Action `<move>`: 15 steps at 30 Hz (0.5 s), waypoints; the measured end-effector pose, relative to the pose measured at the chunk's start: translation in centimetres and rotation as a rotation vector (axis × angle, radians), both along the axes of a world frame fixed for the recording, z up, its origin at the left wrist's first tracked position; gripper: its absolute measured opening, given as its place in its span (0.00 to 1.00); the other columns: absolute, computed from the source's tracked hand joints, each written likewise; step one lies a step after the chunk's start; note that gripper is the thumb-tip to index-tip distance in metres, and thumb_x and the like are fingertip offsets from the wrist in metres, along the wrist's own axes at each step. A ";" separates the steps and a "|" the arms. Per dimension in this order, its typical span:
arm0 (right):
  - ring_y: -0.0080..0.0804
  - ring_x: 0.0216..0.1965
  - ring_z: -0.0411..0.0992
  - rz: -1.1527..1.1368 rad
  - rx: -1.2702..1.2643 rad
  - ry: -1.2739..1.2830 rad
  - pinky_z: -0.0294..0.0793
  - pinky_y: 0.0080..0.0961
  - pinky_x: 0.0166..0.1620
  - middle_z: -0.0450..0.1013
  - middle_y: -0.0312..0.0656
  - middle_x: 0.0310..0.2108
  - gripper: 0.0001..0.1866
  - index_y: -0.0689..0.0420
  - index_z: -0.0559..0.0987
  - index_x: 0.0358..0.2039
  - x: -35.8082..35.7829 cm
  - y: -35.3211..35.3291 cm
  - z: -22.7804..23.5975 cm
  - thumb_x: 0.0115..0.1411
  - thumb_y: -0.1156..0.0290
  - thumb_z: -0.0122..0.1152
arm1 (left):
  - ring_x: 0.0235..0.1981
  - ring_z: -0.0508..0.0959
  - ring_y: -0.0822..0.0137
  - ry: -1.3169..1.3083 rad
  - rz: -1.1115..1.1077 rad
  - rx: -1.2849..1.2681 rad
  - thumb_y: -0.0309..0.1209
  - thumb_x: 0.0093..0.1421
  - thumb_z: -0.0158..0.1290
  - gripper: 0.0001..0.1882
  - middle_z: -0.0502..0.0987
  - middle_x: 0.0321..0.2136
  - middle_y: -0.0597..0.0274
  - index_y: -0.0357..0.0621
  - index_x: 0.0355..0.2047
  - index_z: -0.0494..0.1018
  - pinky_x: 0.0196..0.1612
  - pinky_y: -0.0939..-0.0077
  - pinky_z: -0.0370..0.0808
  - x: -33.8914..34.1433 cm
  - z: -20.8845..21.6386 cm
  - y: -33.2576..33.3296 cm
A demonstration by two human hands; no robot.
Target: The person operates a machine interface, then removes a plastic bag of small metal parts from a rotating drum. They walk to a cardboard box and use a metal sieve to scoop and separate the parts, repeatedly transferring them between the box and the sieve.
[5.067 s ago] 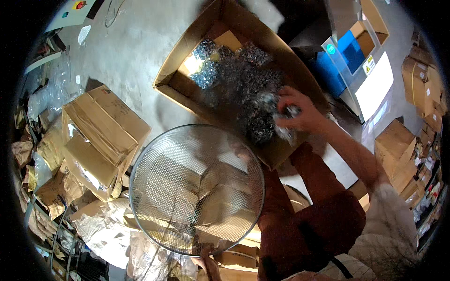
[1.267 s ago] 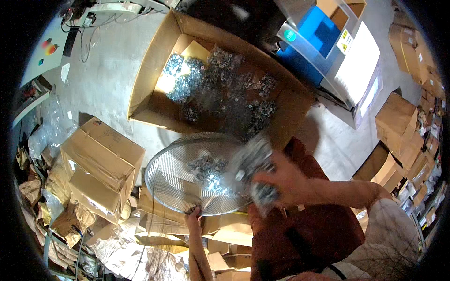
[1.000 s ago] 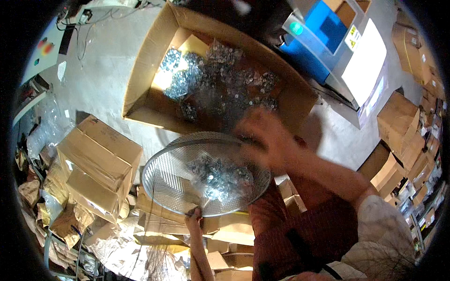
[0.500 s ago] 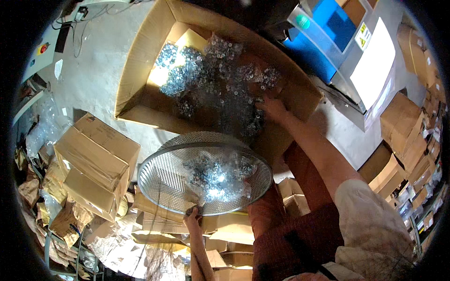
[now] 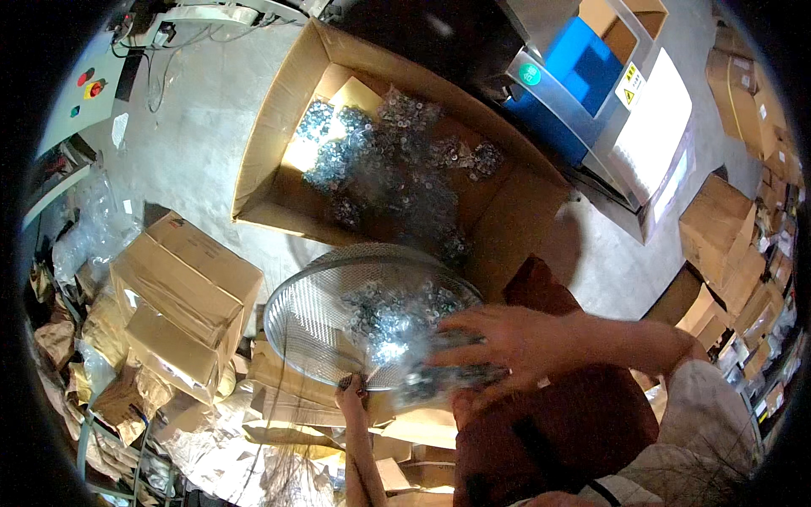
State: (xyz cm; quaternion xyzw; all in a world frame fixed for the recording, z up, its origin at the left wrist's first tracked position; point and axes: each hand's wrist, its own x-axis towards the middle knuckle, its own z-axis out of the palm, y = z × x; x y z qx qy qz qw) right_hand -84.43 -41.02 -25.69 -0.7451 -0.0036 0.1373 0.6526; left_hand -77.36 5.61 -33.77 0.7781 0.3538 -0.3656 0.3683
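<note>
A round wire-mesh basket (image 5: 302, 317) is tilted in front of me, with clear bags of small shiny metal parts (image 5: 376, 317) heaped inside. My left hand (image 5: 351, 395) is closed on its near rim. At the basket's right side, my right hand (image 5: 515, 342) holds a clear bag of small metal parts (image 5: 443, 384), blurred by motion; part of the bag is hidden under the fingers. Beyond the basket, a large open cardboard box (image 5: 274, 135) contains more bags of the same kind of parts (image 5: 338, 156).
A closed cardboard carton (image 5: 190, 279) stands to the left, near crumpled paper and plastic wrap. At the upper right is a machine with a blue panel and clear guard (image 5: 583, 80). Stacked cartons (image 5: 718, 224) line the right side. A control panel (image 5: 80, 93) shows at upper left.
My right hand has come out of the large box and back toward me, bringing a bag of metal parts to the basket's right edge. My left hand keeps its grip on the rim.
</note>
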 end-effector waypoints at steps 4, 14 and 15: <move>0.55 0.60 0.53 -0.335 -0.329 0.114 0.58 0.49 0.58 0.53 0.48 0.61 0.37 0.38 0.64 0.58 2.9 -0.9 -11.7 0.47 0.55 0.66 | 0.25 0.71 0.72 0.033 0.046 0.036 0.26 0.52 0.58 0.10 0.75 0.28 0.68 0.42 0.36 0.73 0.27 0.76 0.67 -1.0 0.2 1.4; 0.69 0.64 0.28 0.160 -0.865 0.544 0.56 0.66 0.56 0.23 0.44 0.67 0.53 0.26 0.49 0.64 0.3 7.9 -31.4 0.44 0.75 0.69 | 0.27 0.70 0.73 0.021 0.067 0.141 0.28 0.52 0.58 0.11 0.75 0.29 0.68 0.45 0.37 0.72 0.27 0.76 0.65 -0.5 -1.5 -1.2; 0.69 0.64 0.30 0.122 -0.788 0.559 0.58 0.63 0.57 0.24 0.44 0.67 0.52 0.27 0.50 0.64 -0.2 8.0 -31.4 0.44 0.76 0.68 | 0.27 0.71 0.72 0.066 0.117 0.179 0.28 0.52 0.58 0.11 0.75 0.29 0.69 0.45 0.37 0.72 0.27 0.74 0.66 -0.3 -1.2 -2.2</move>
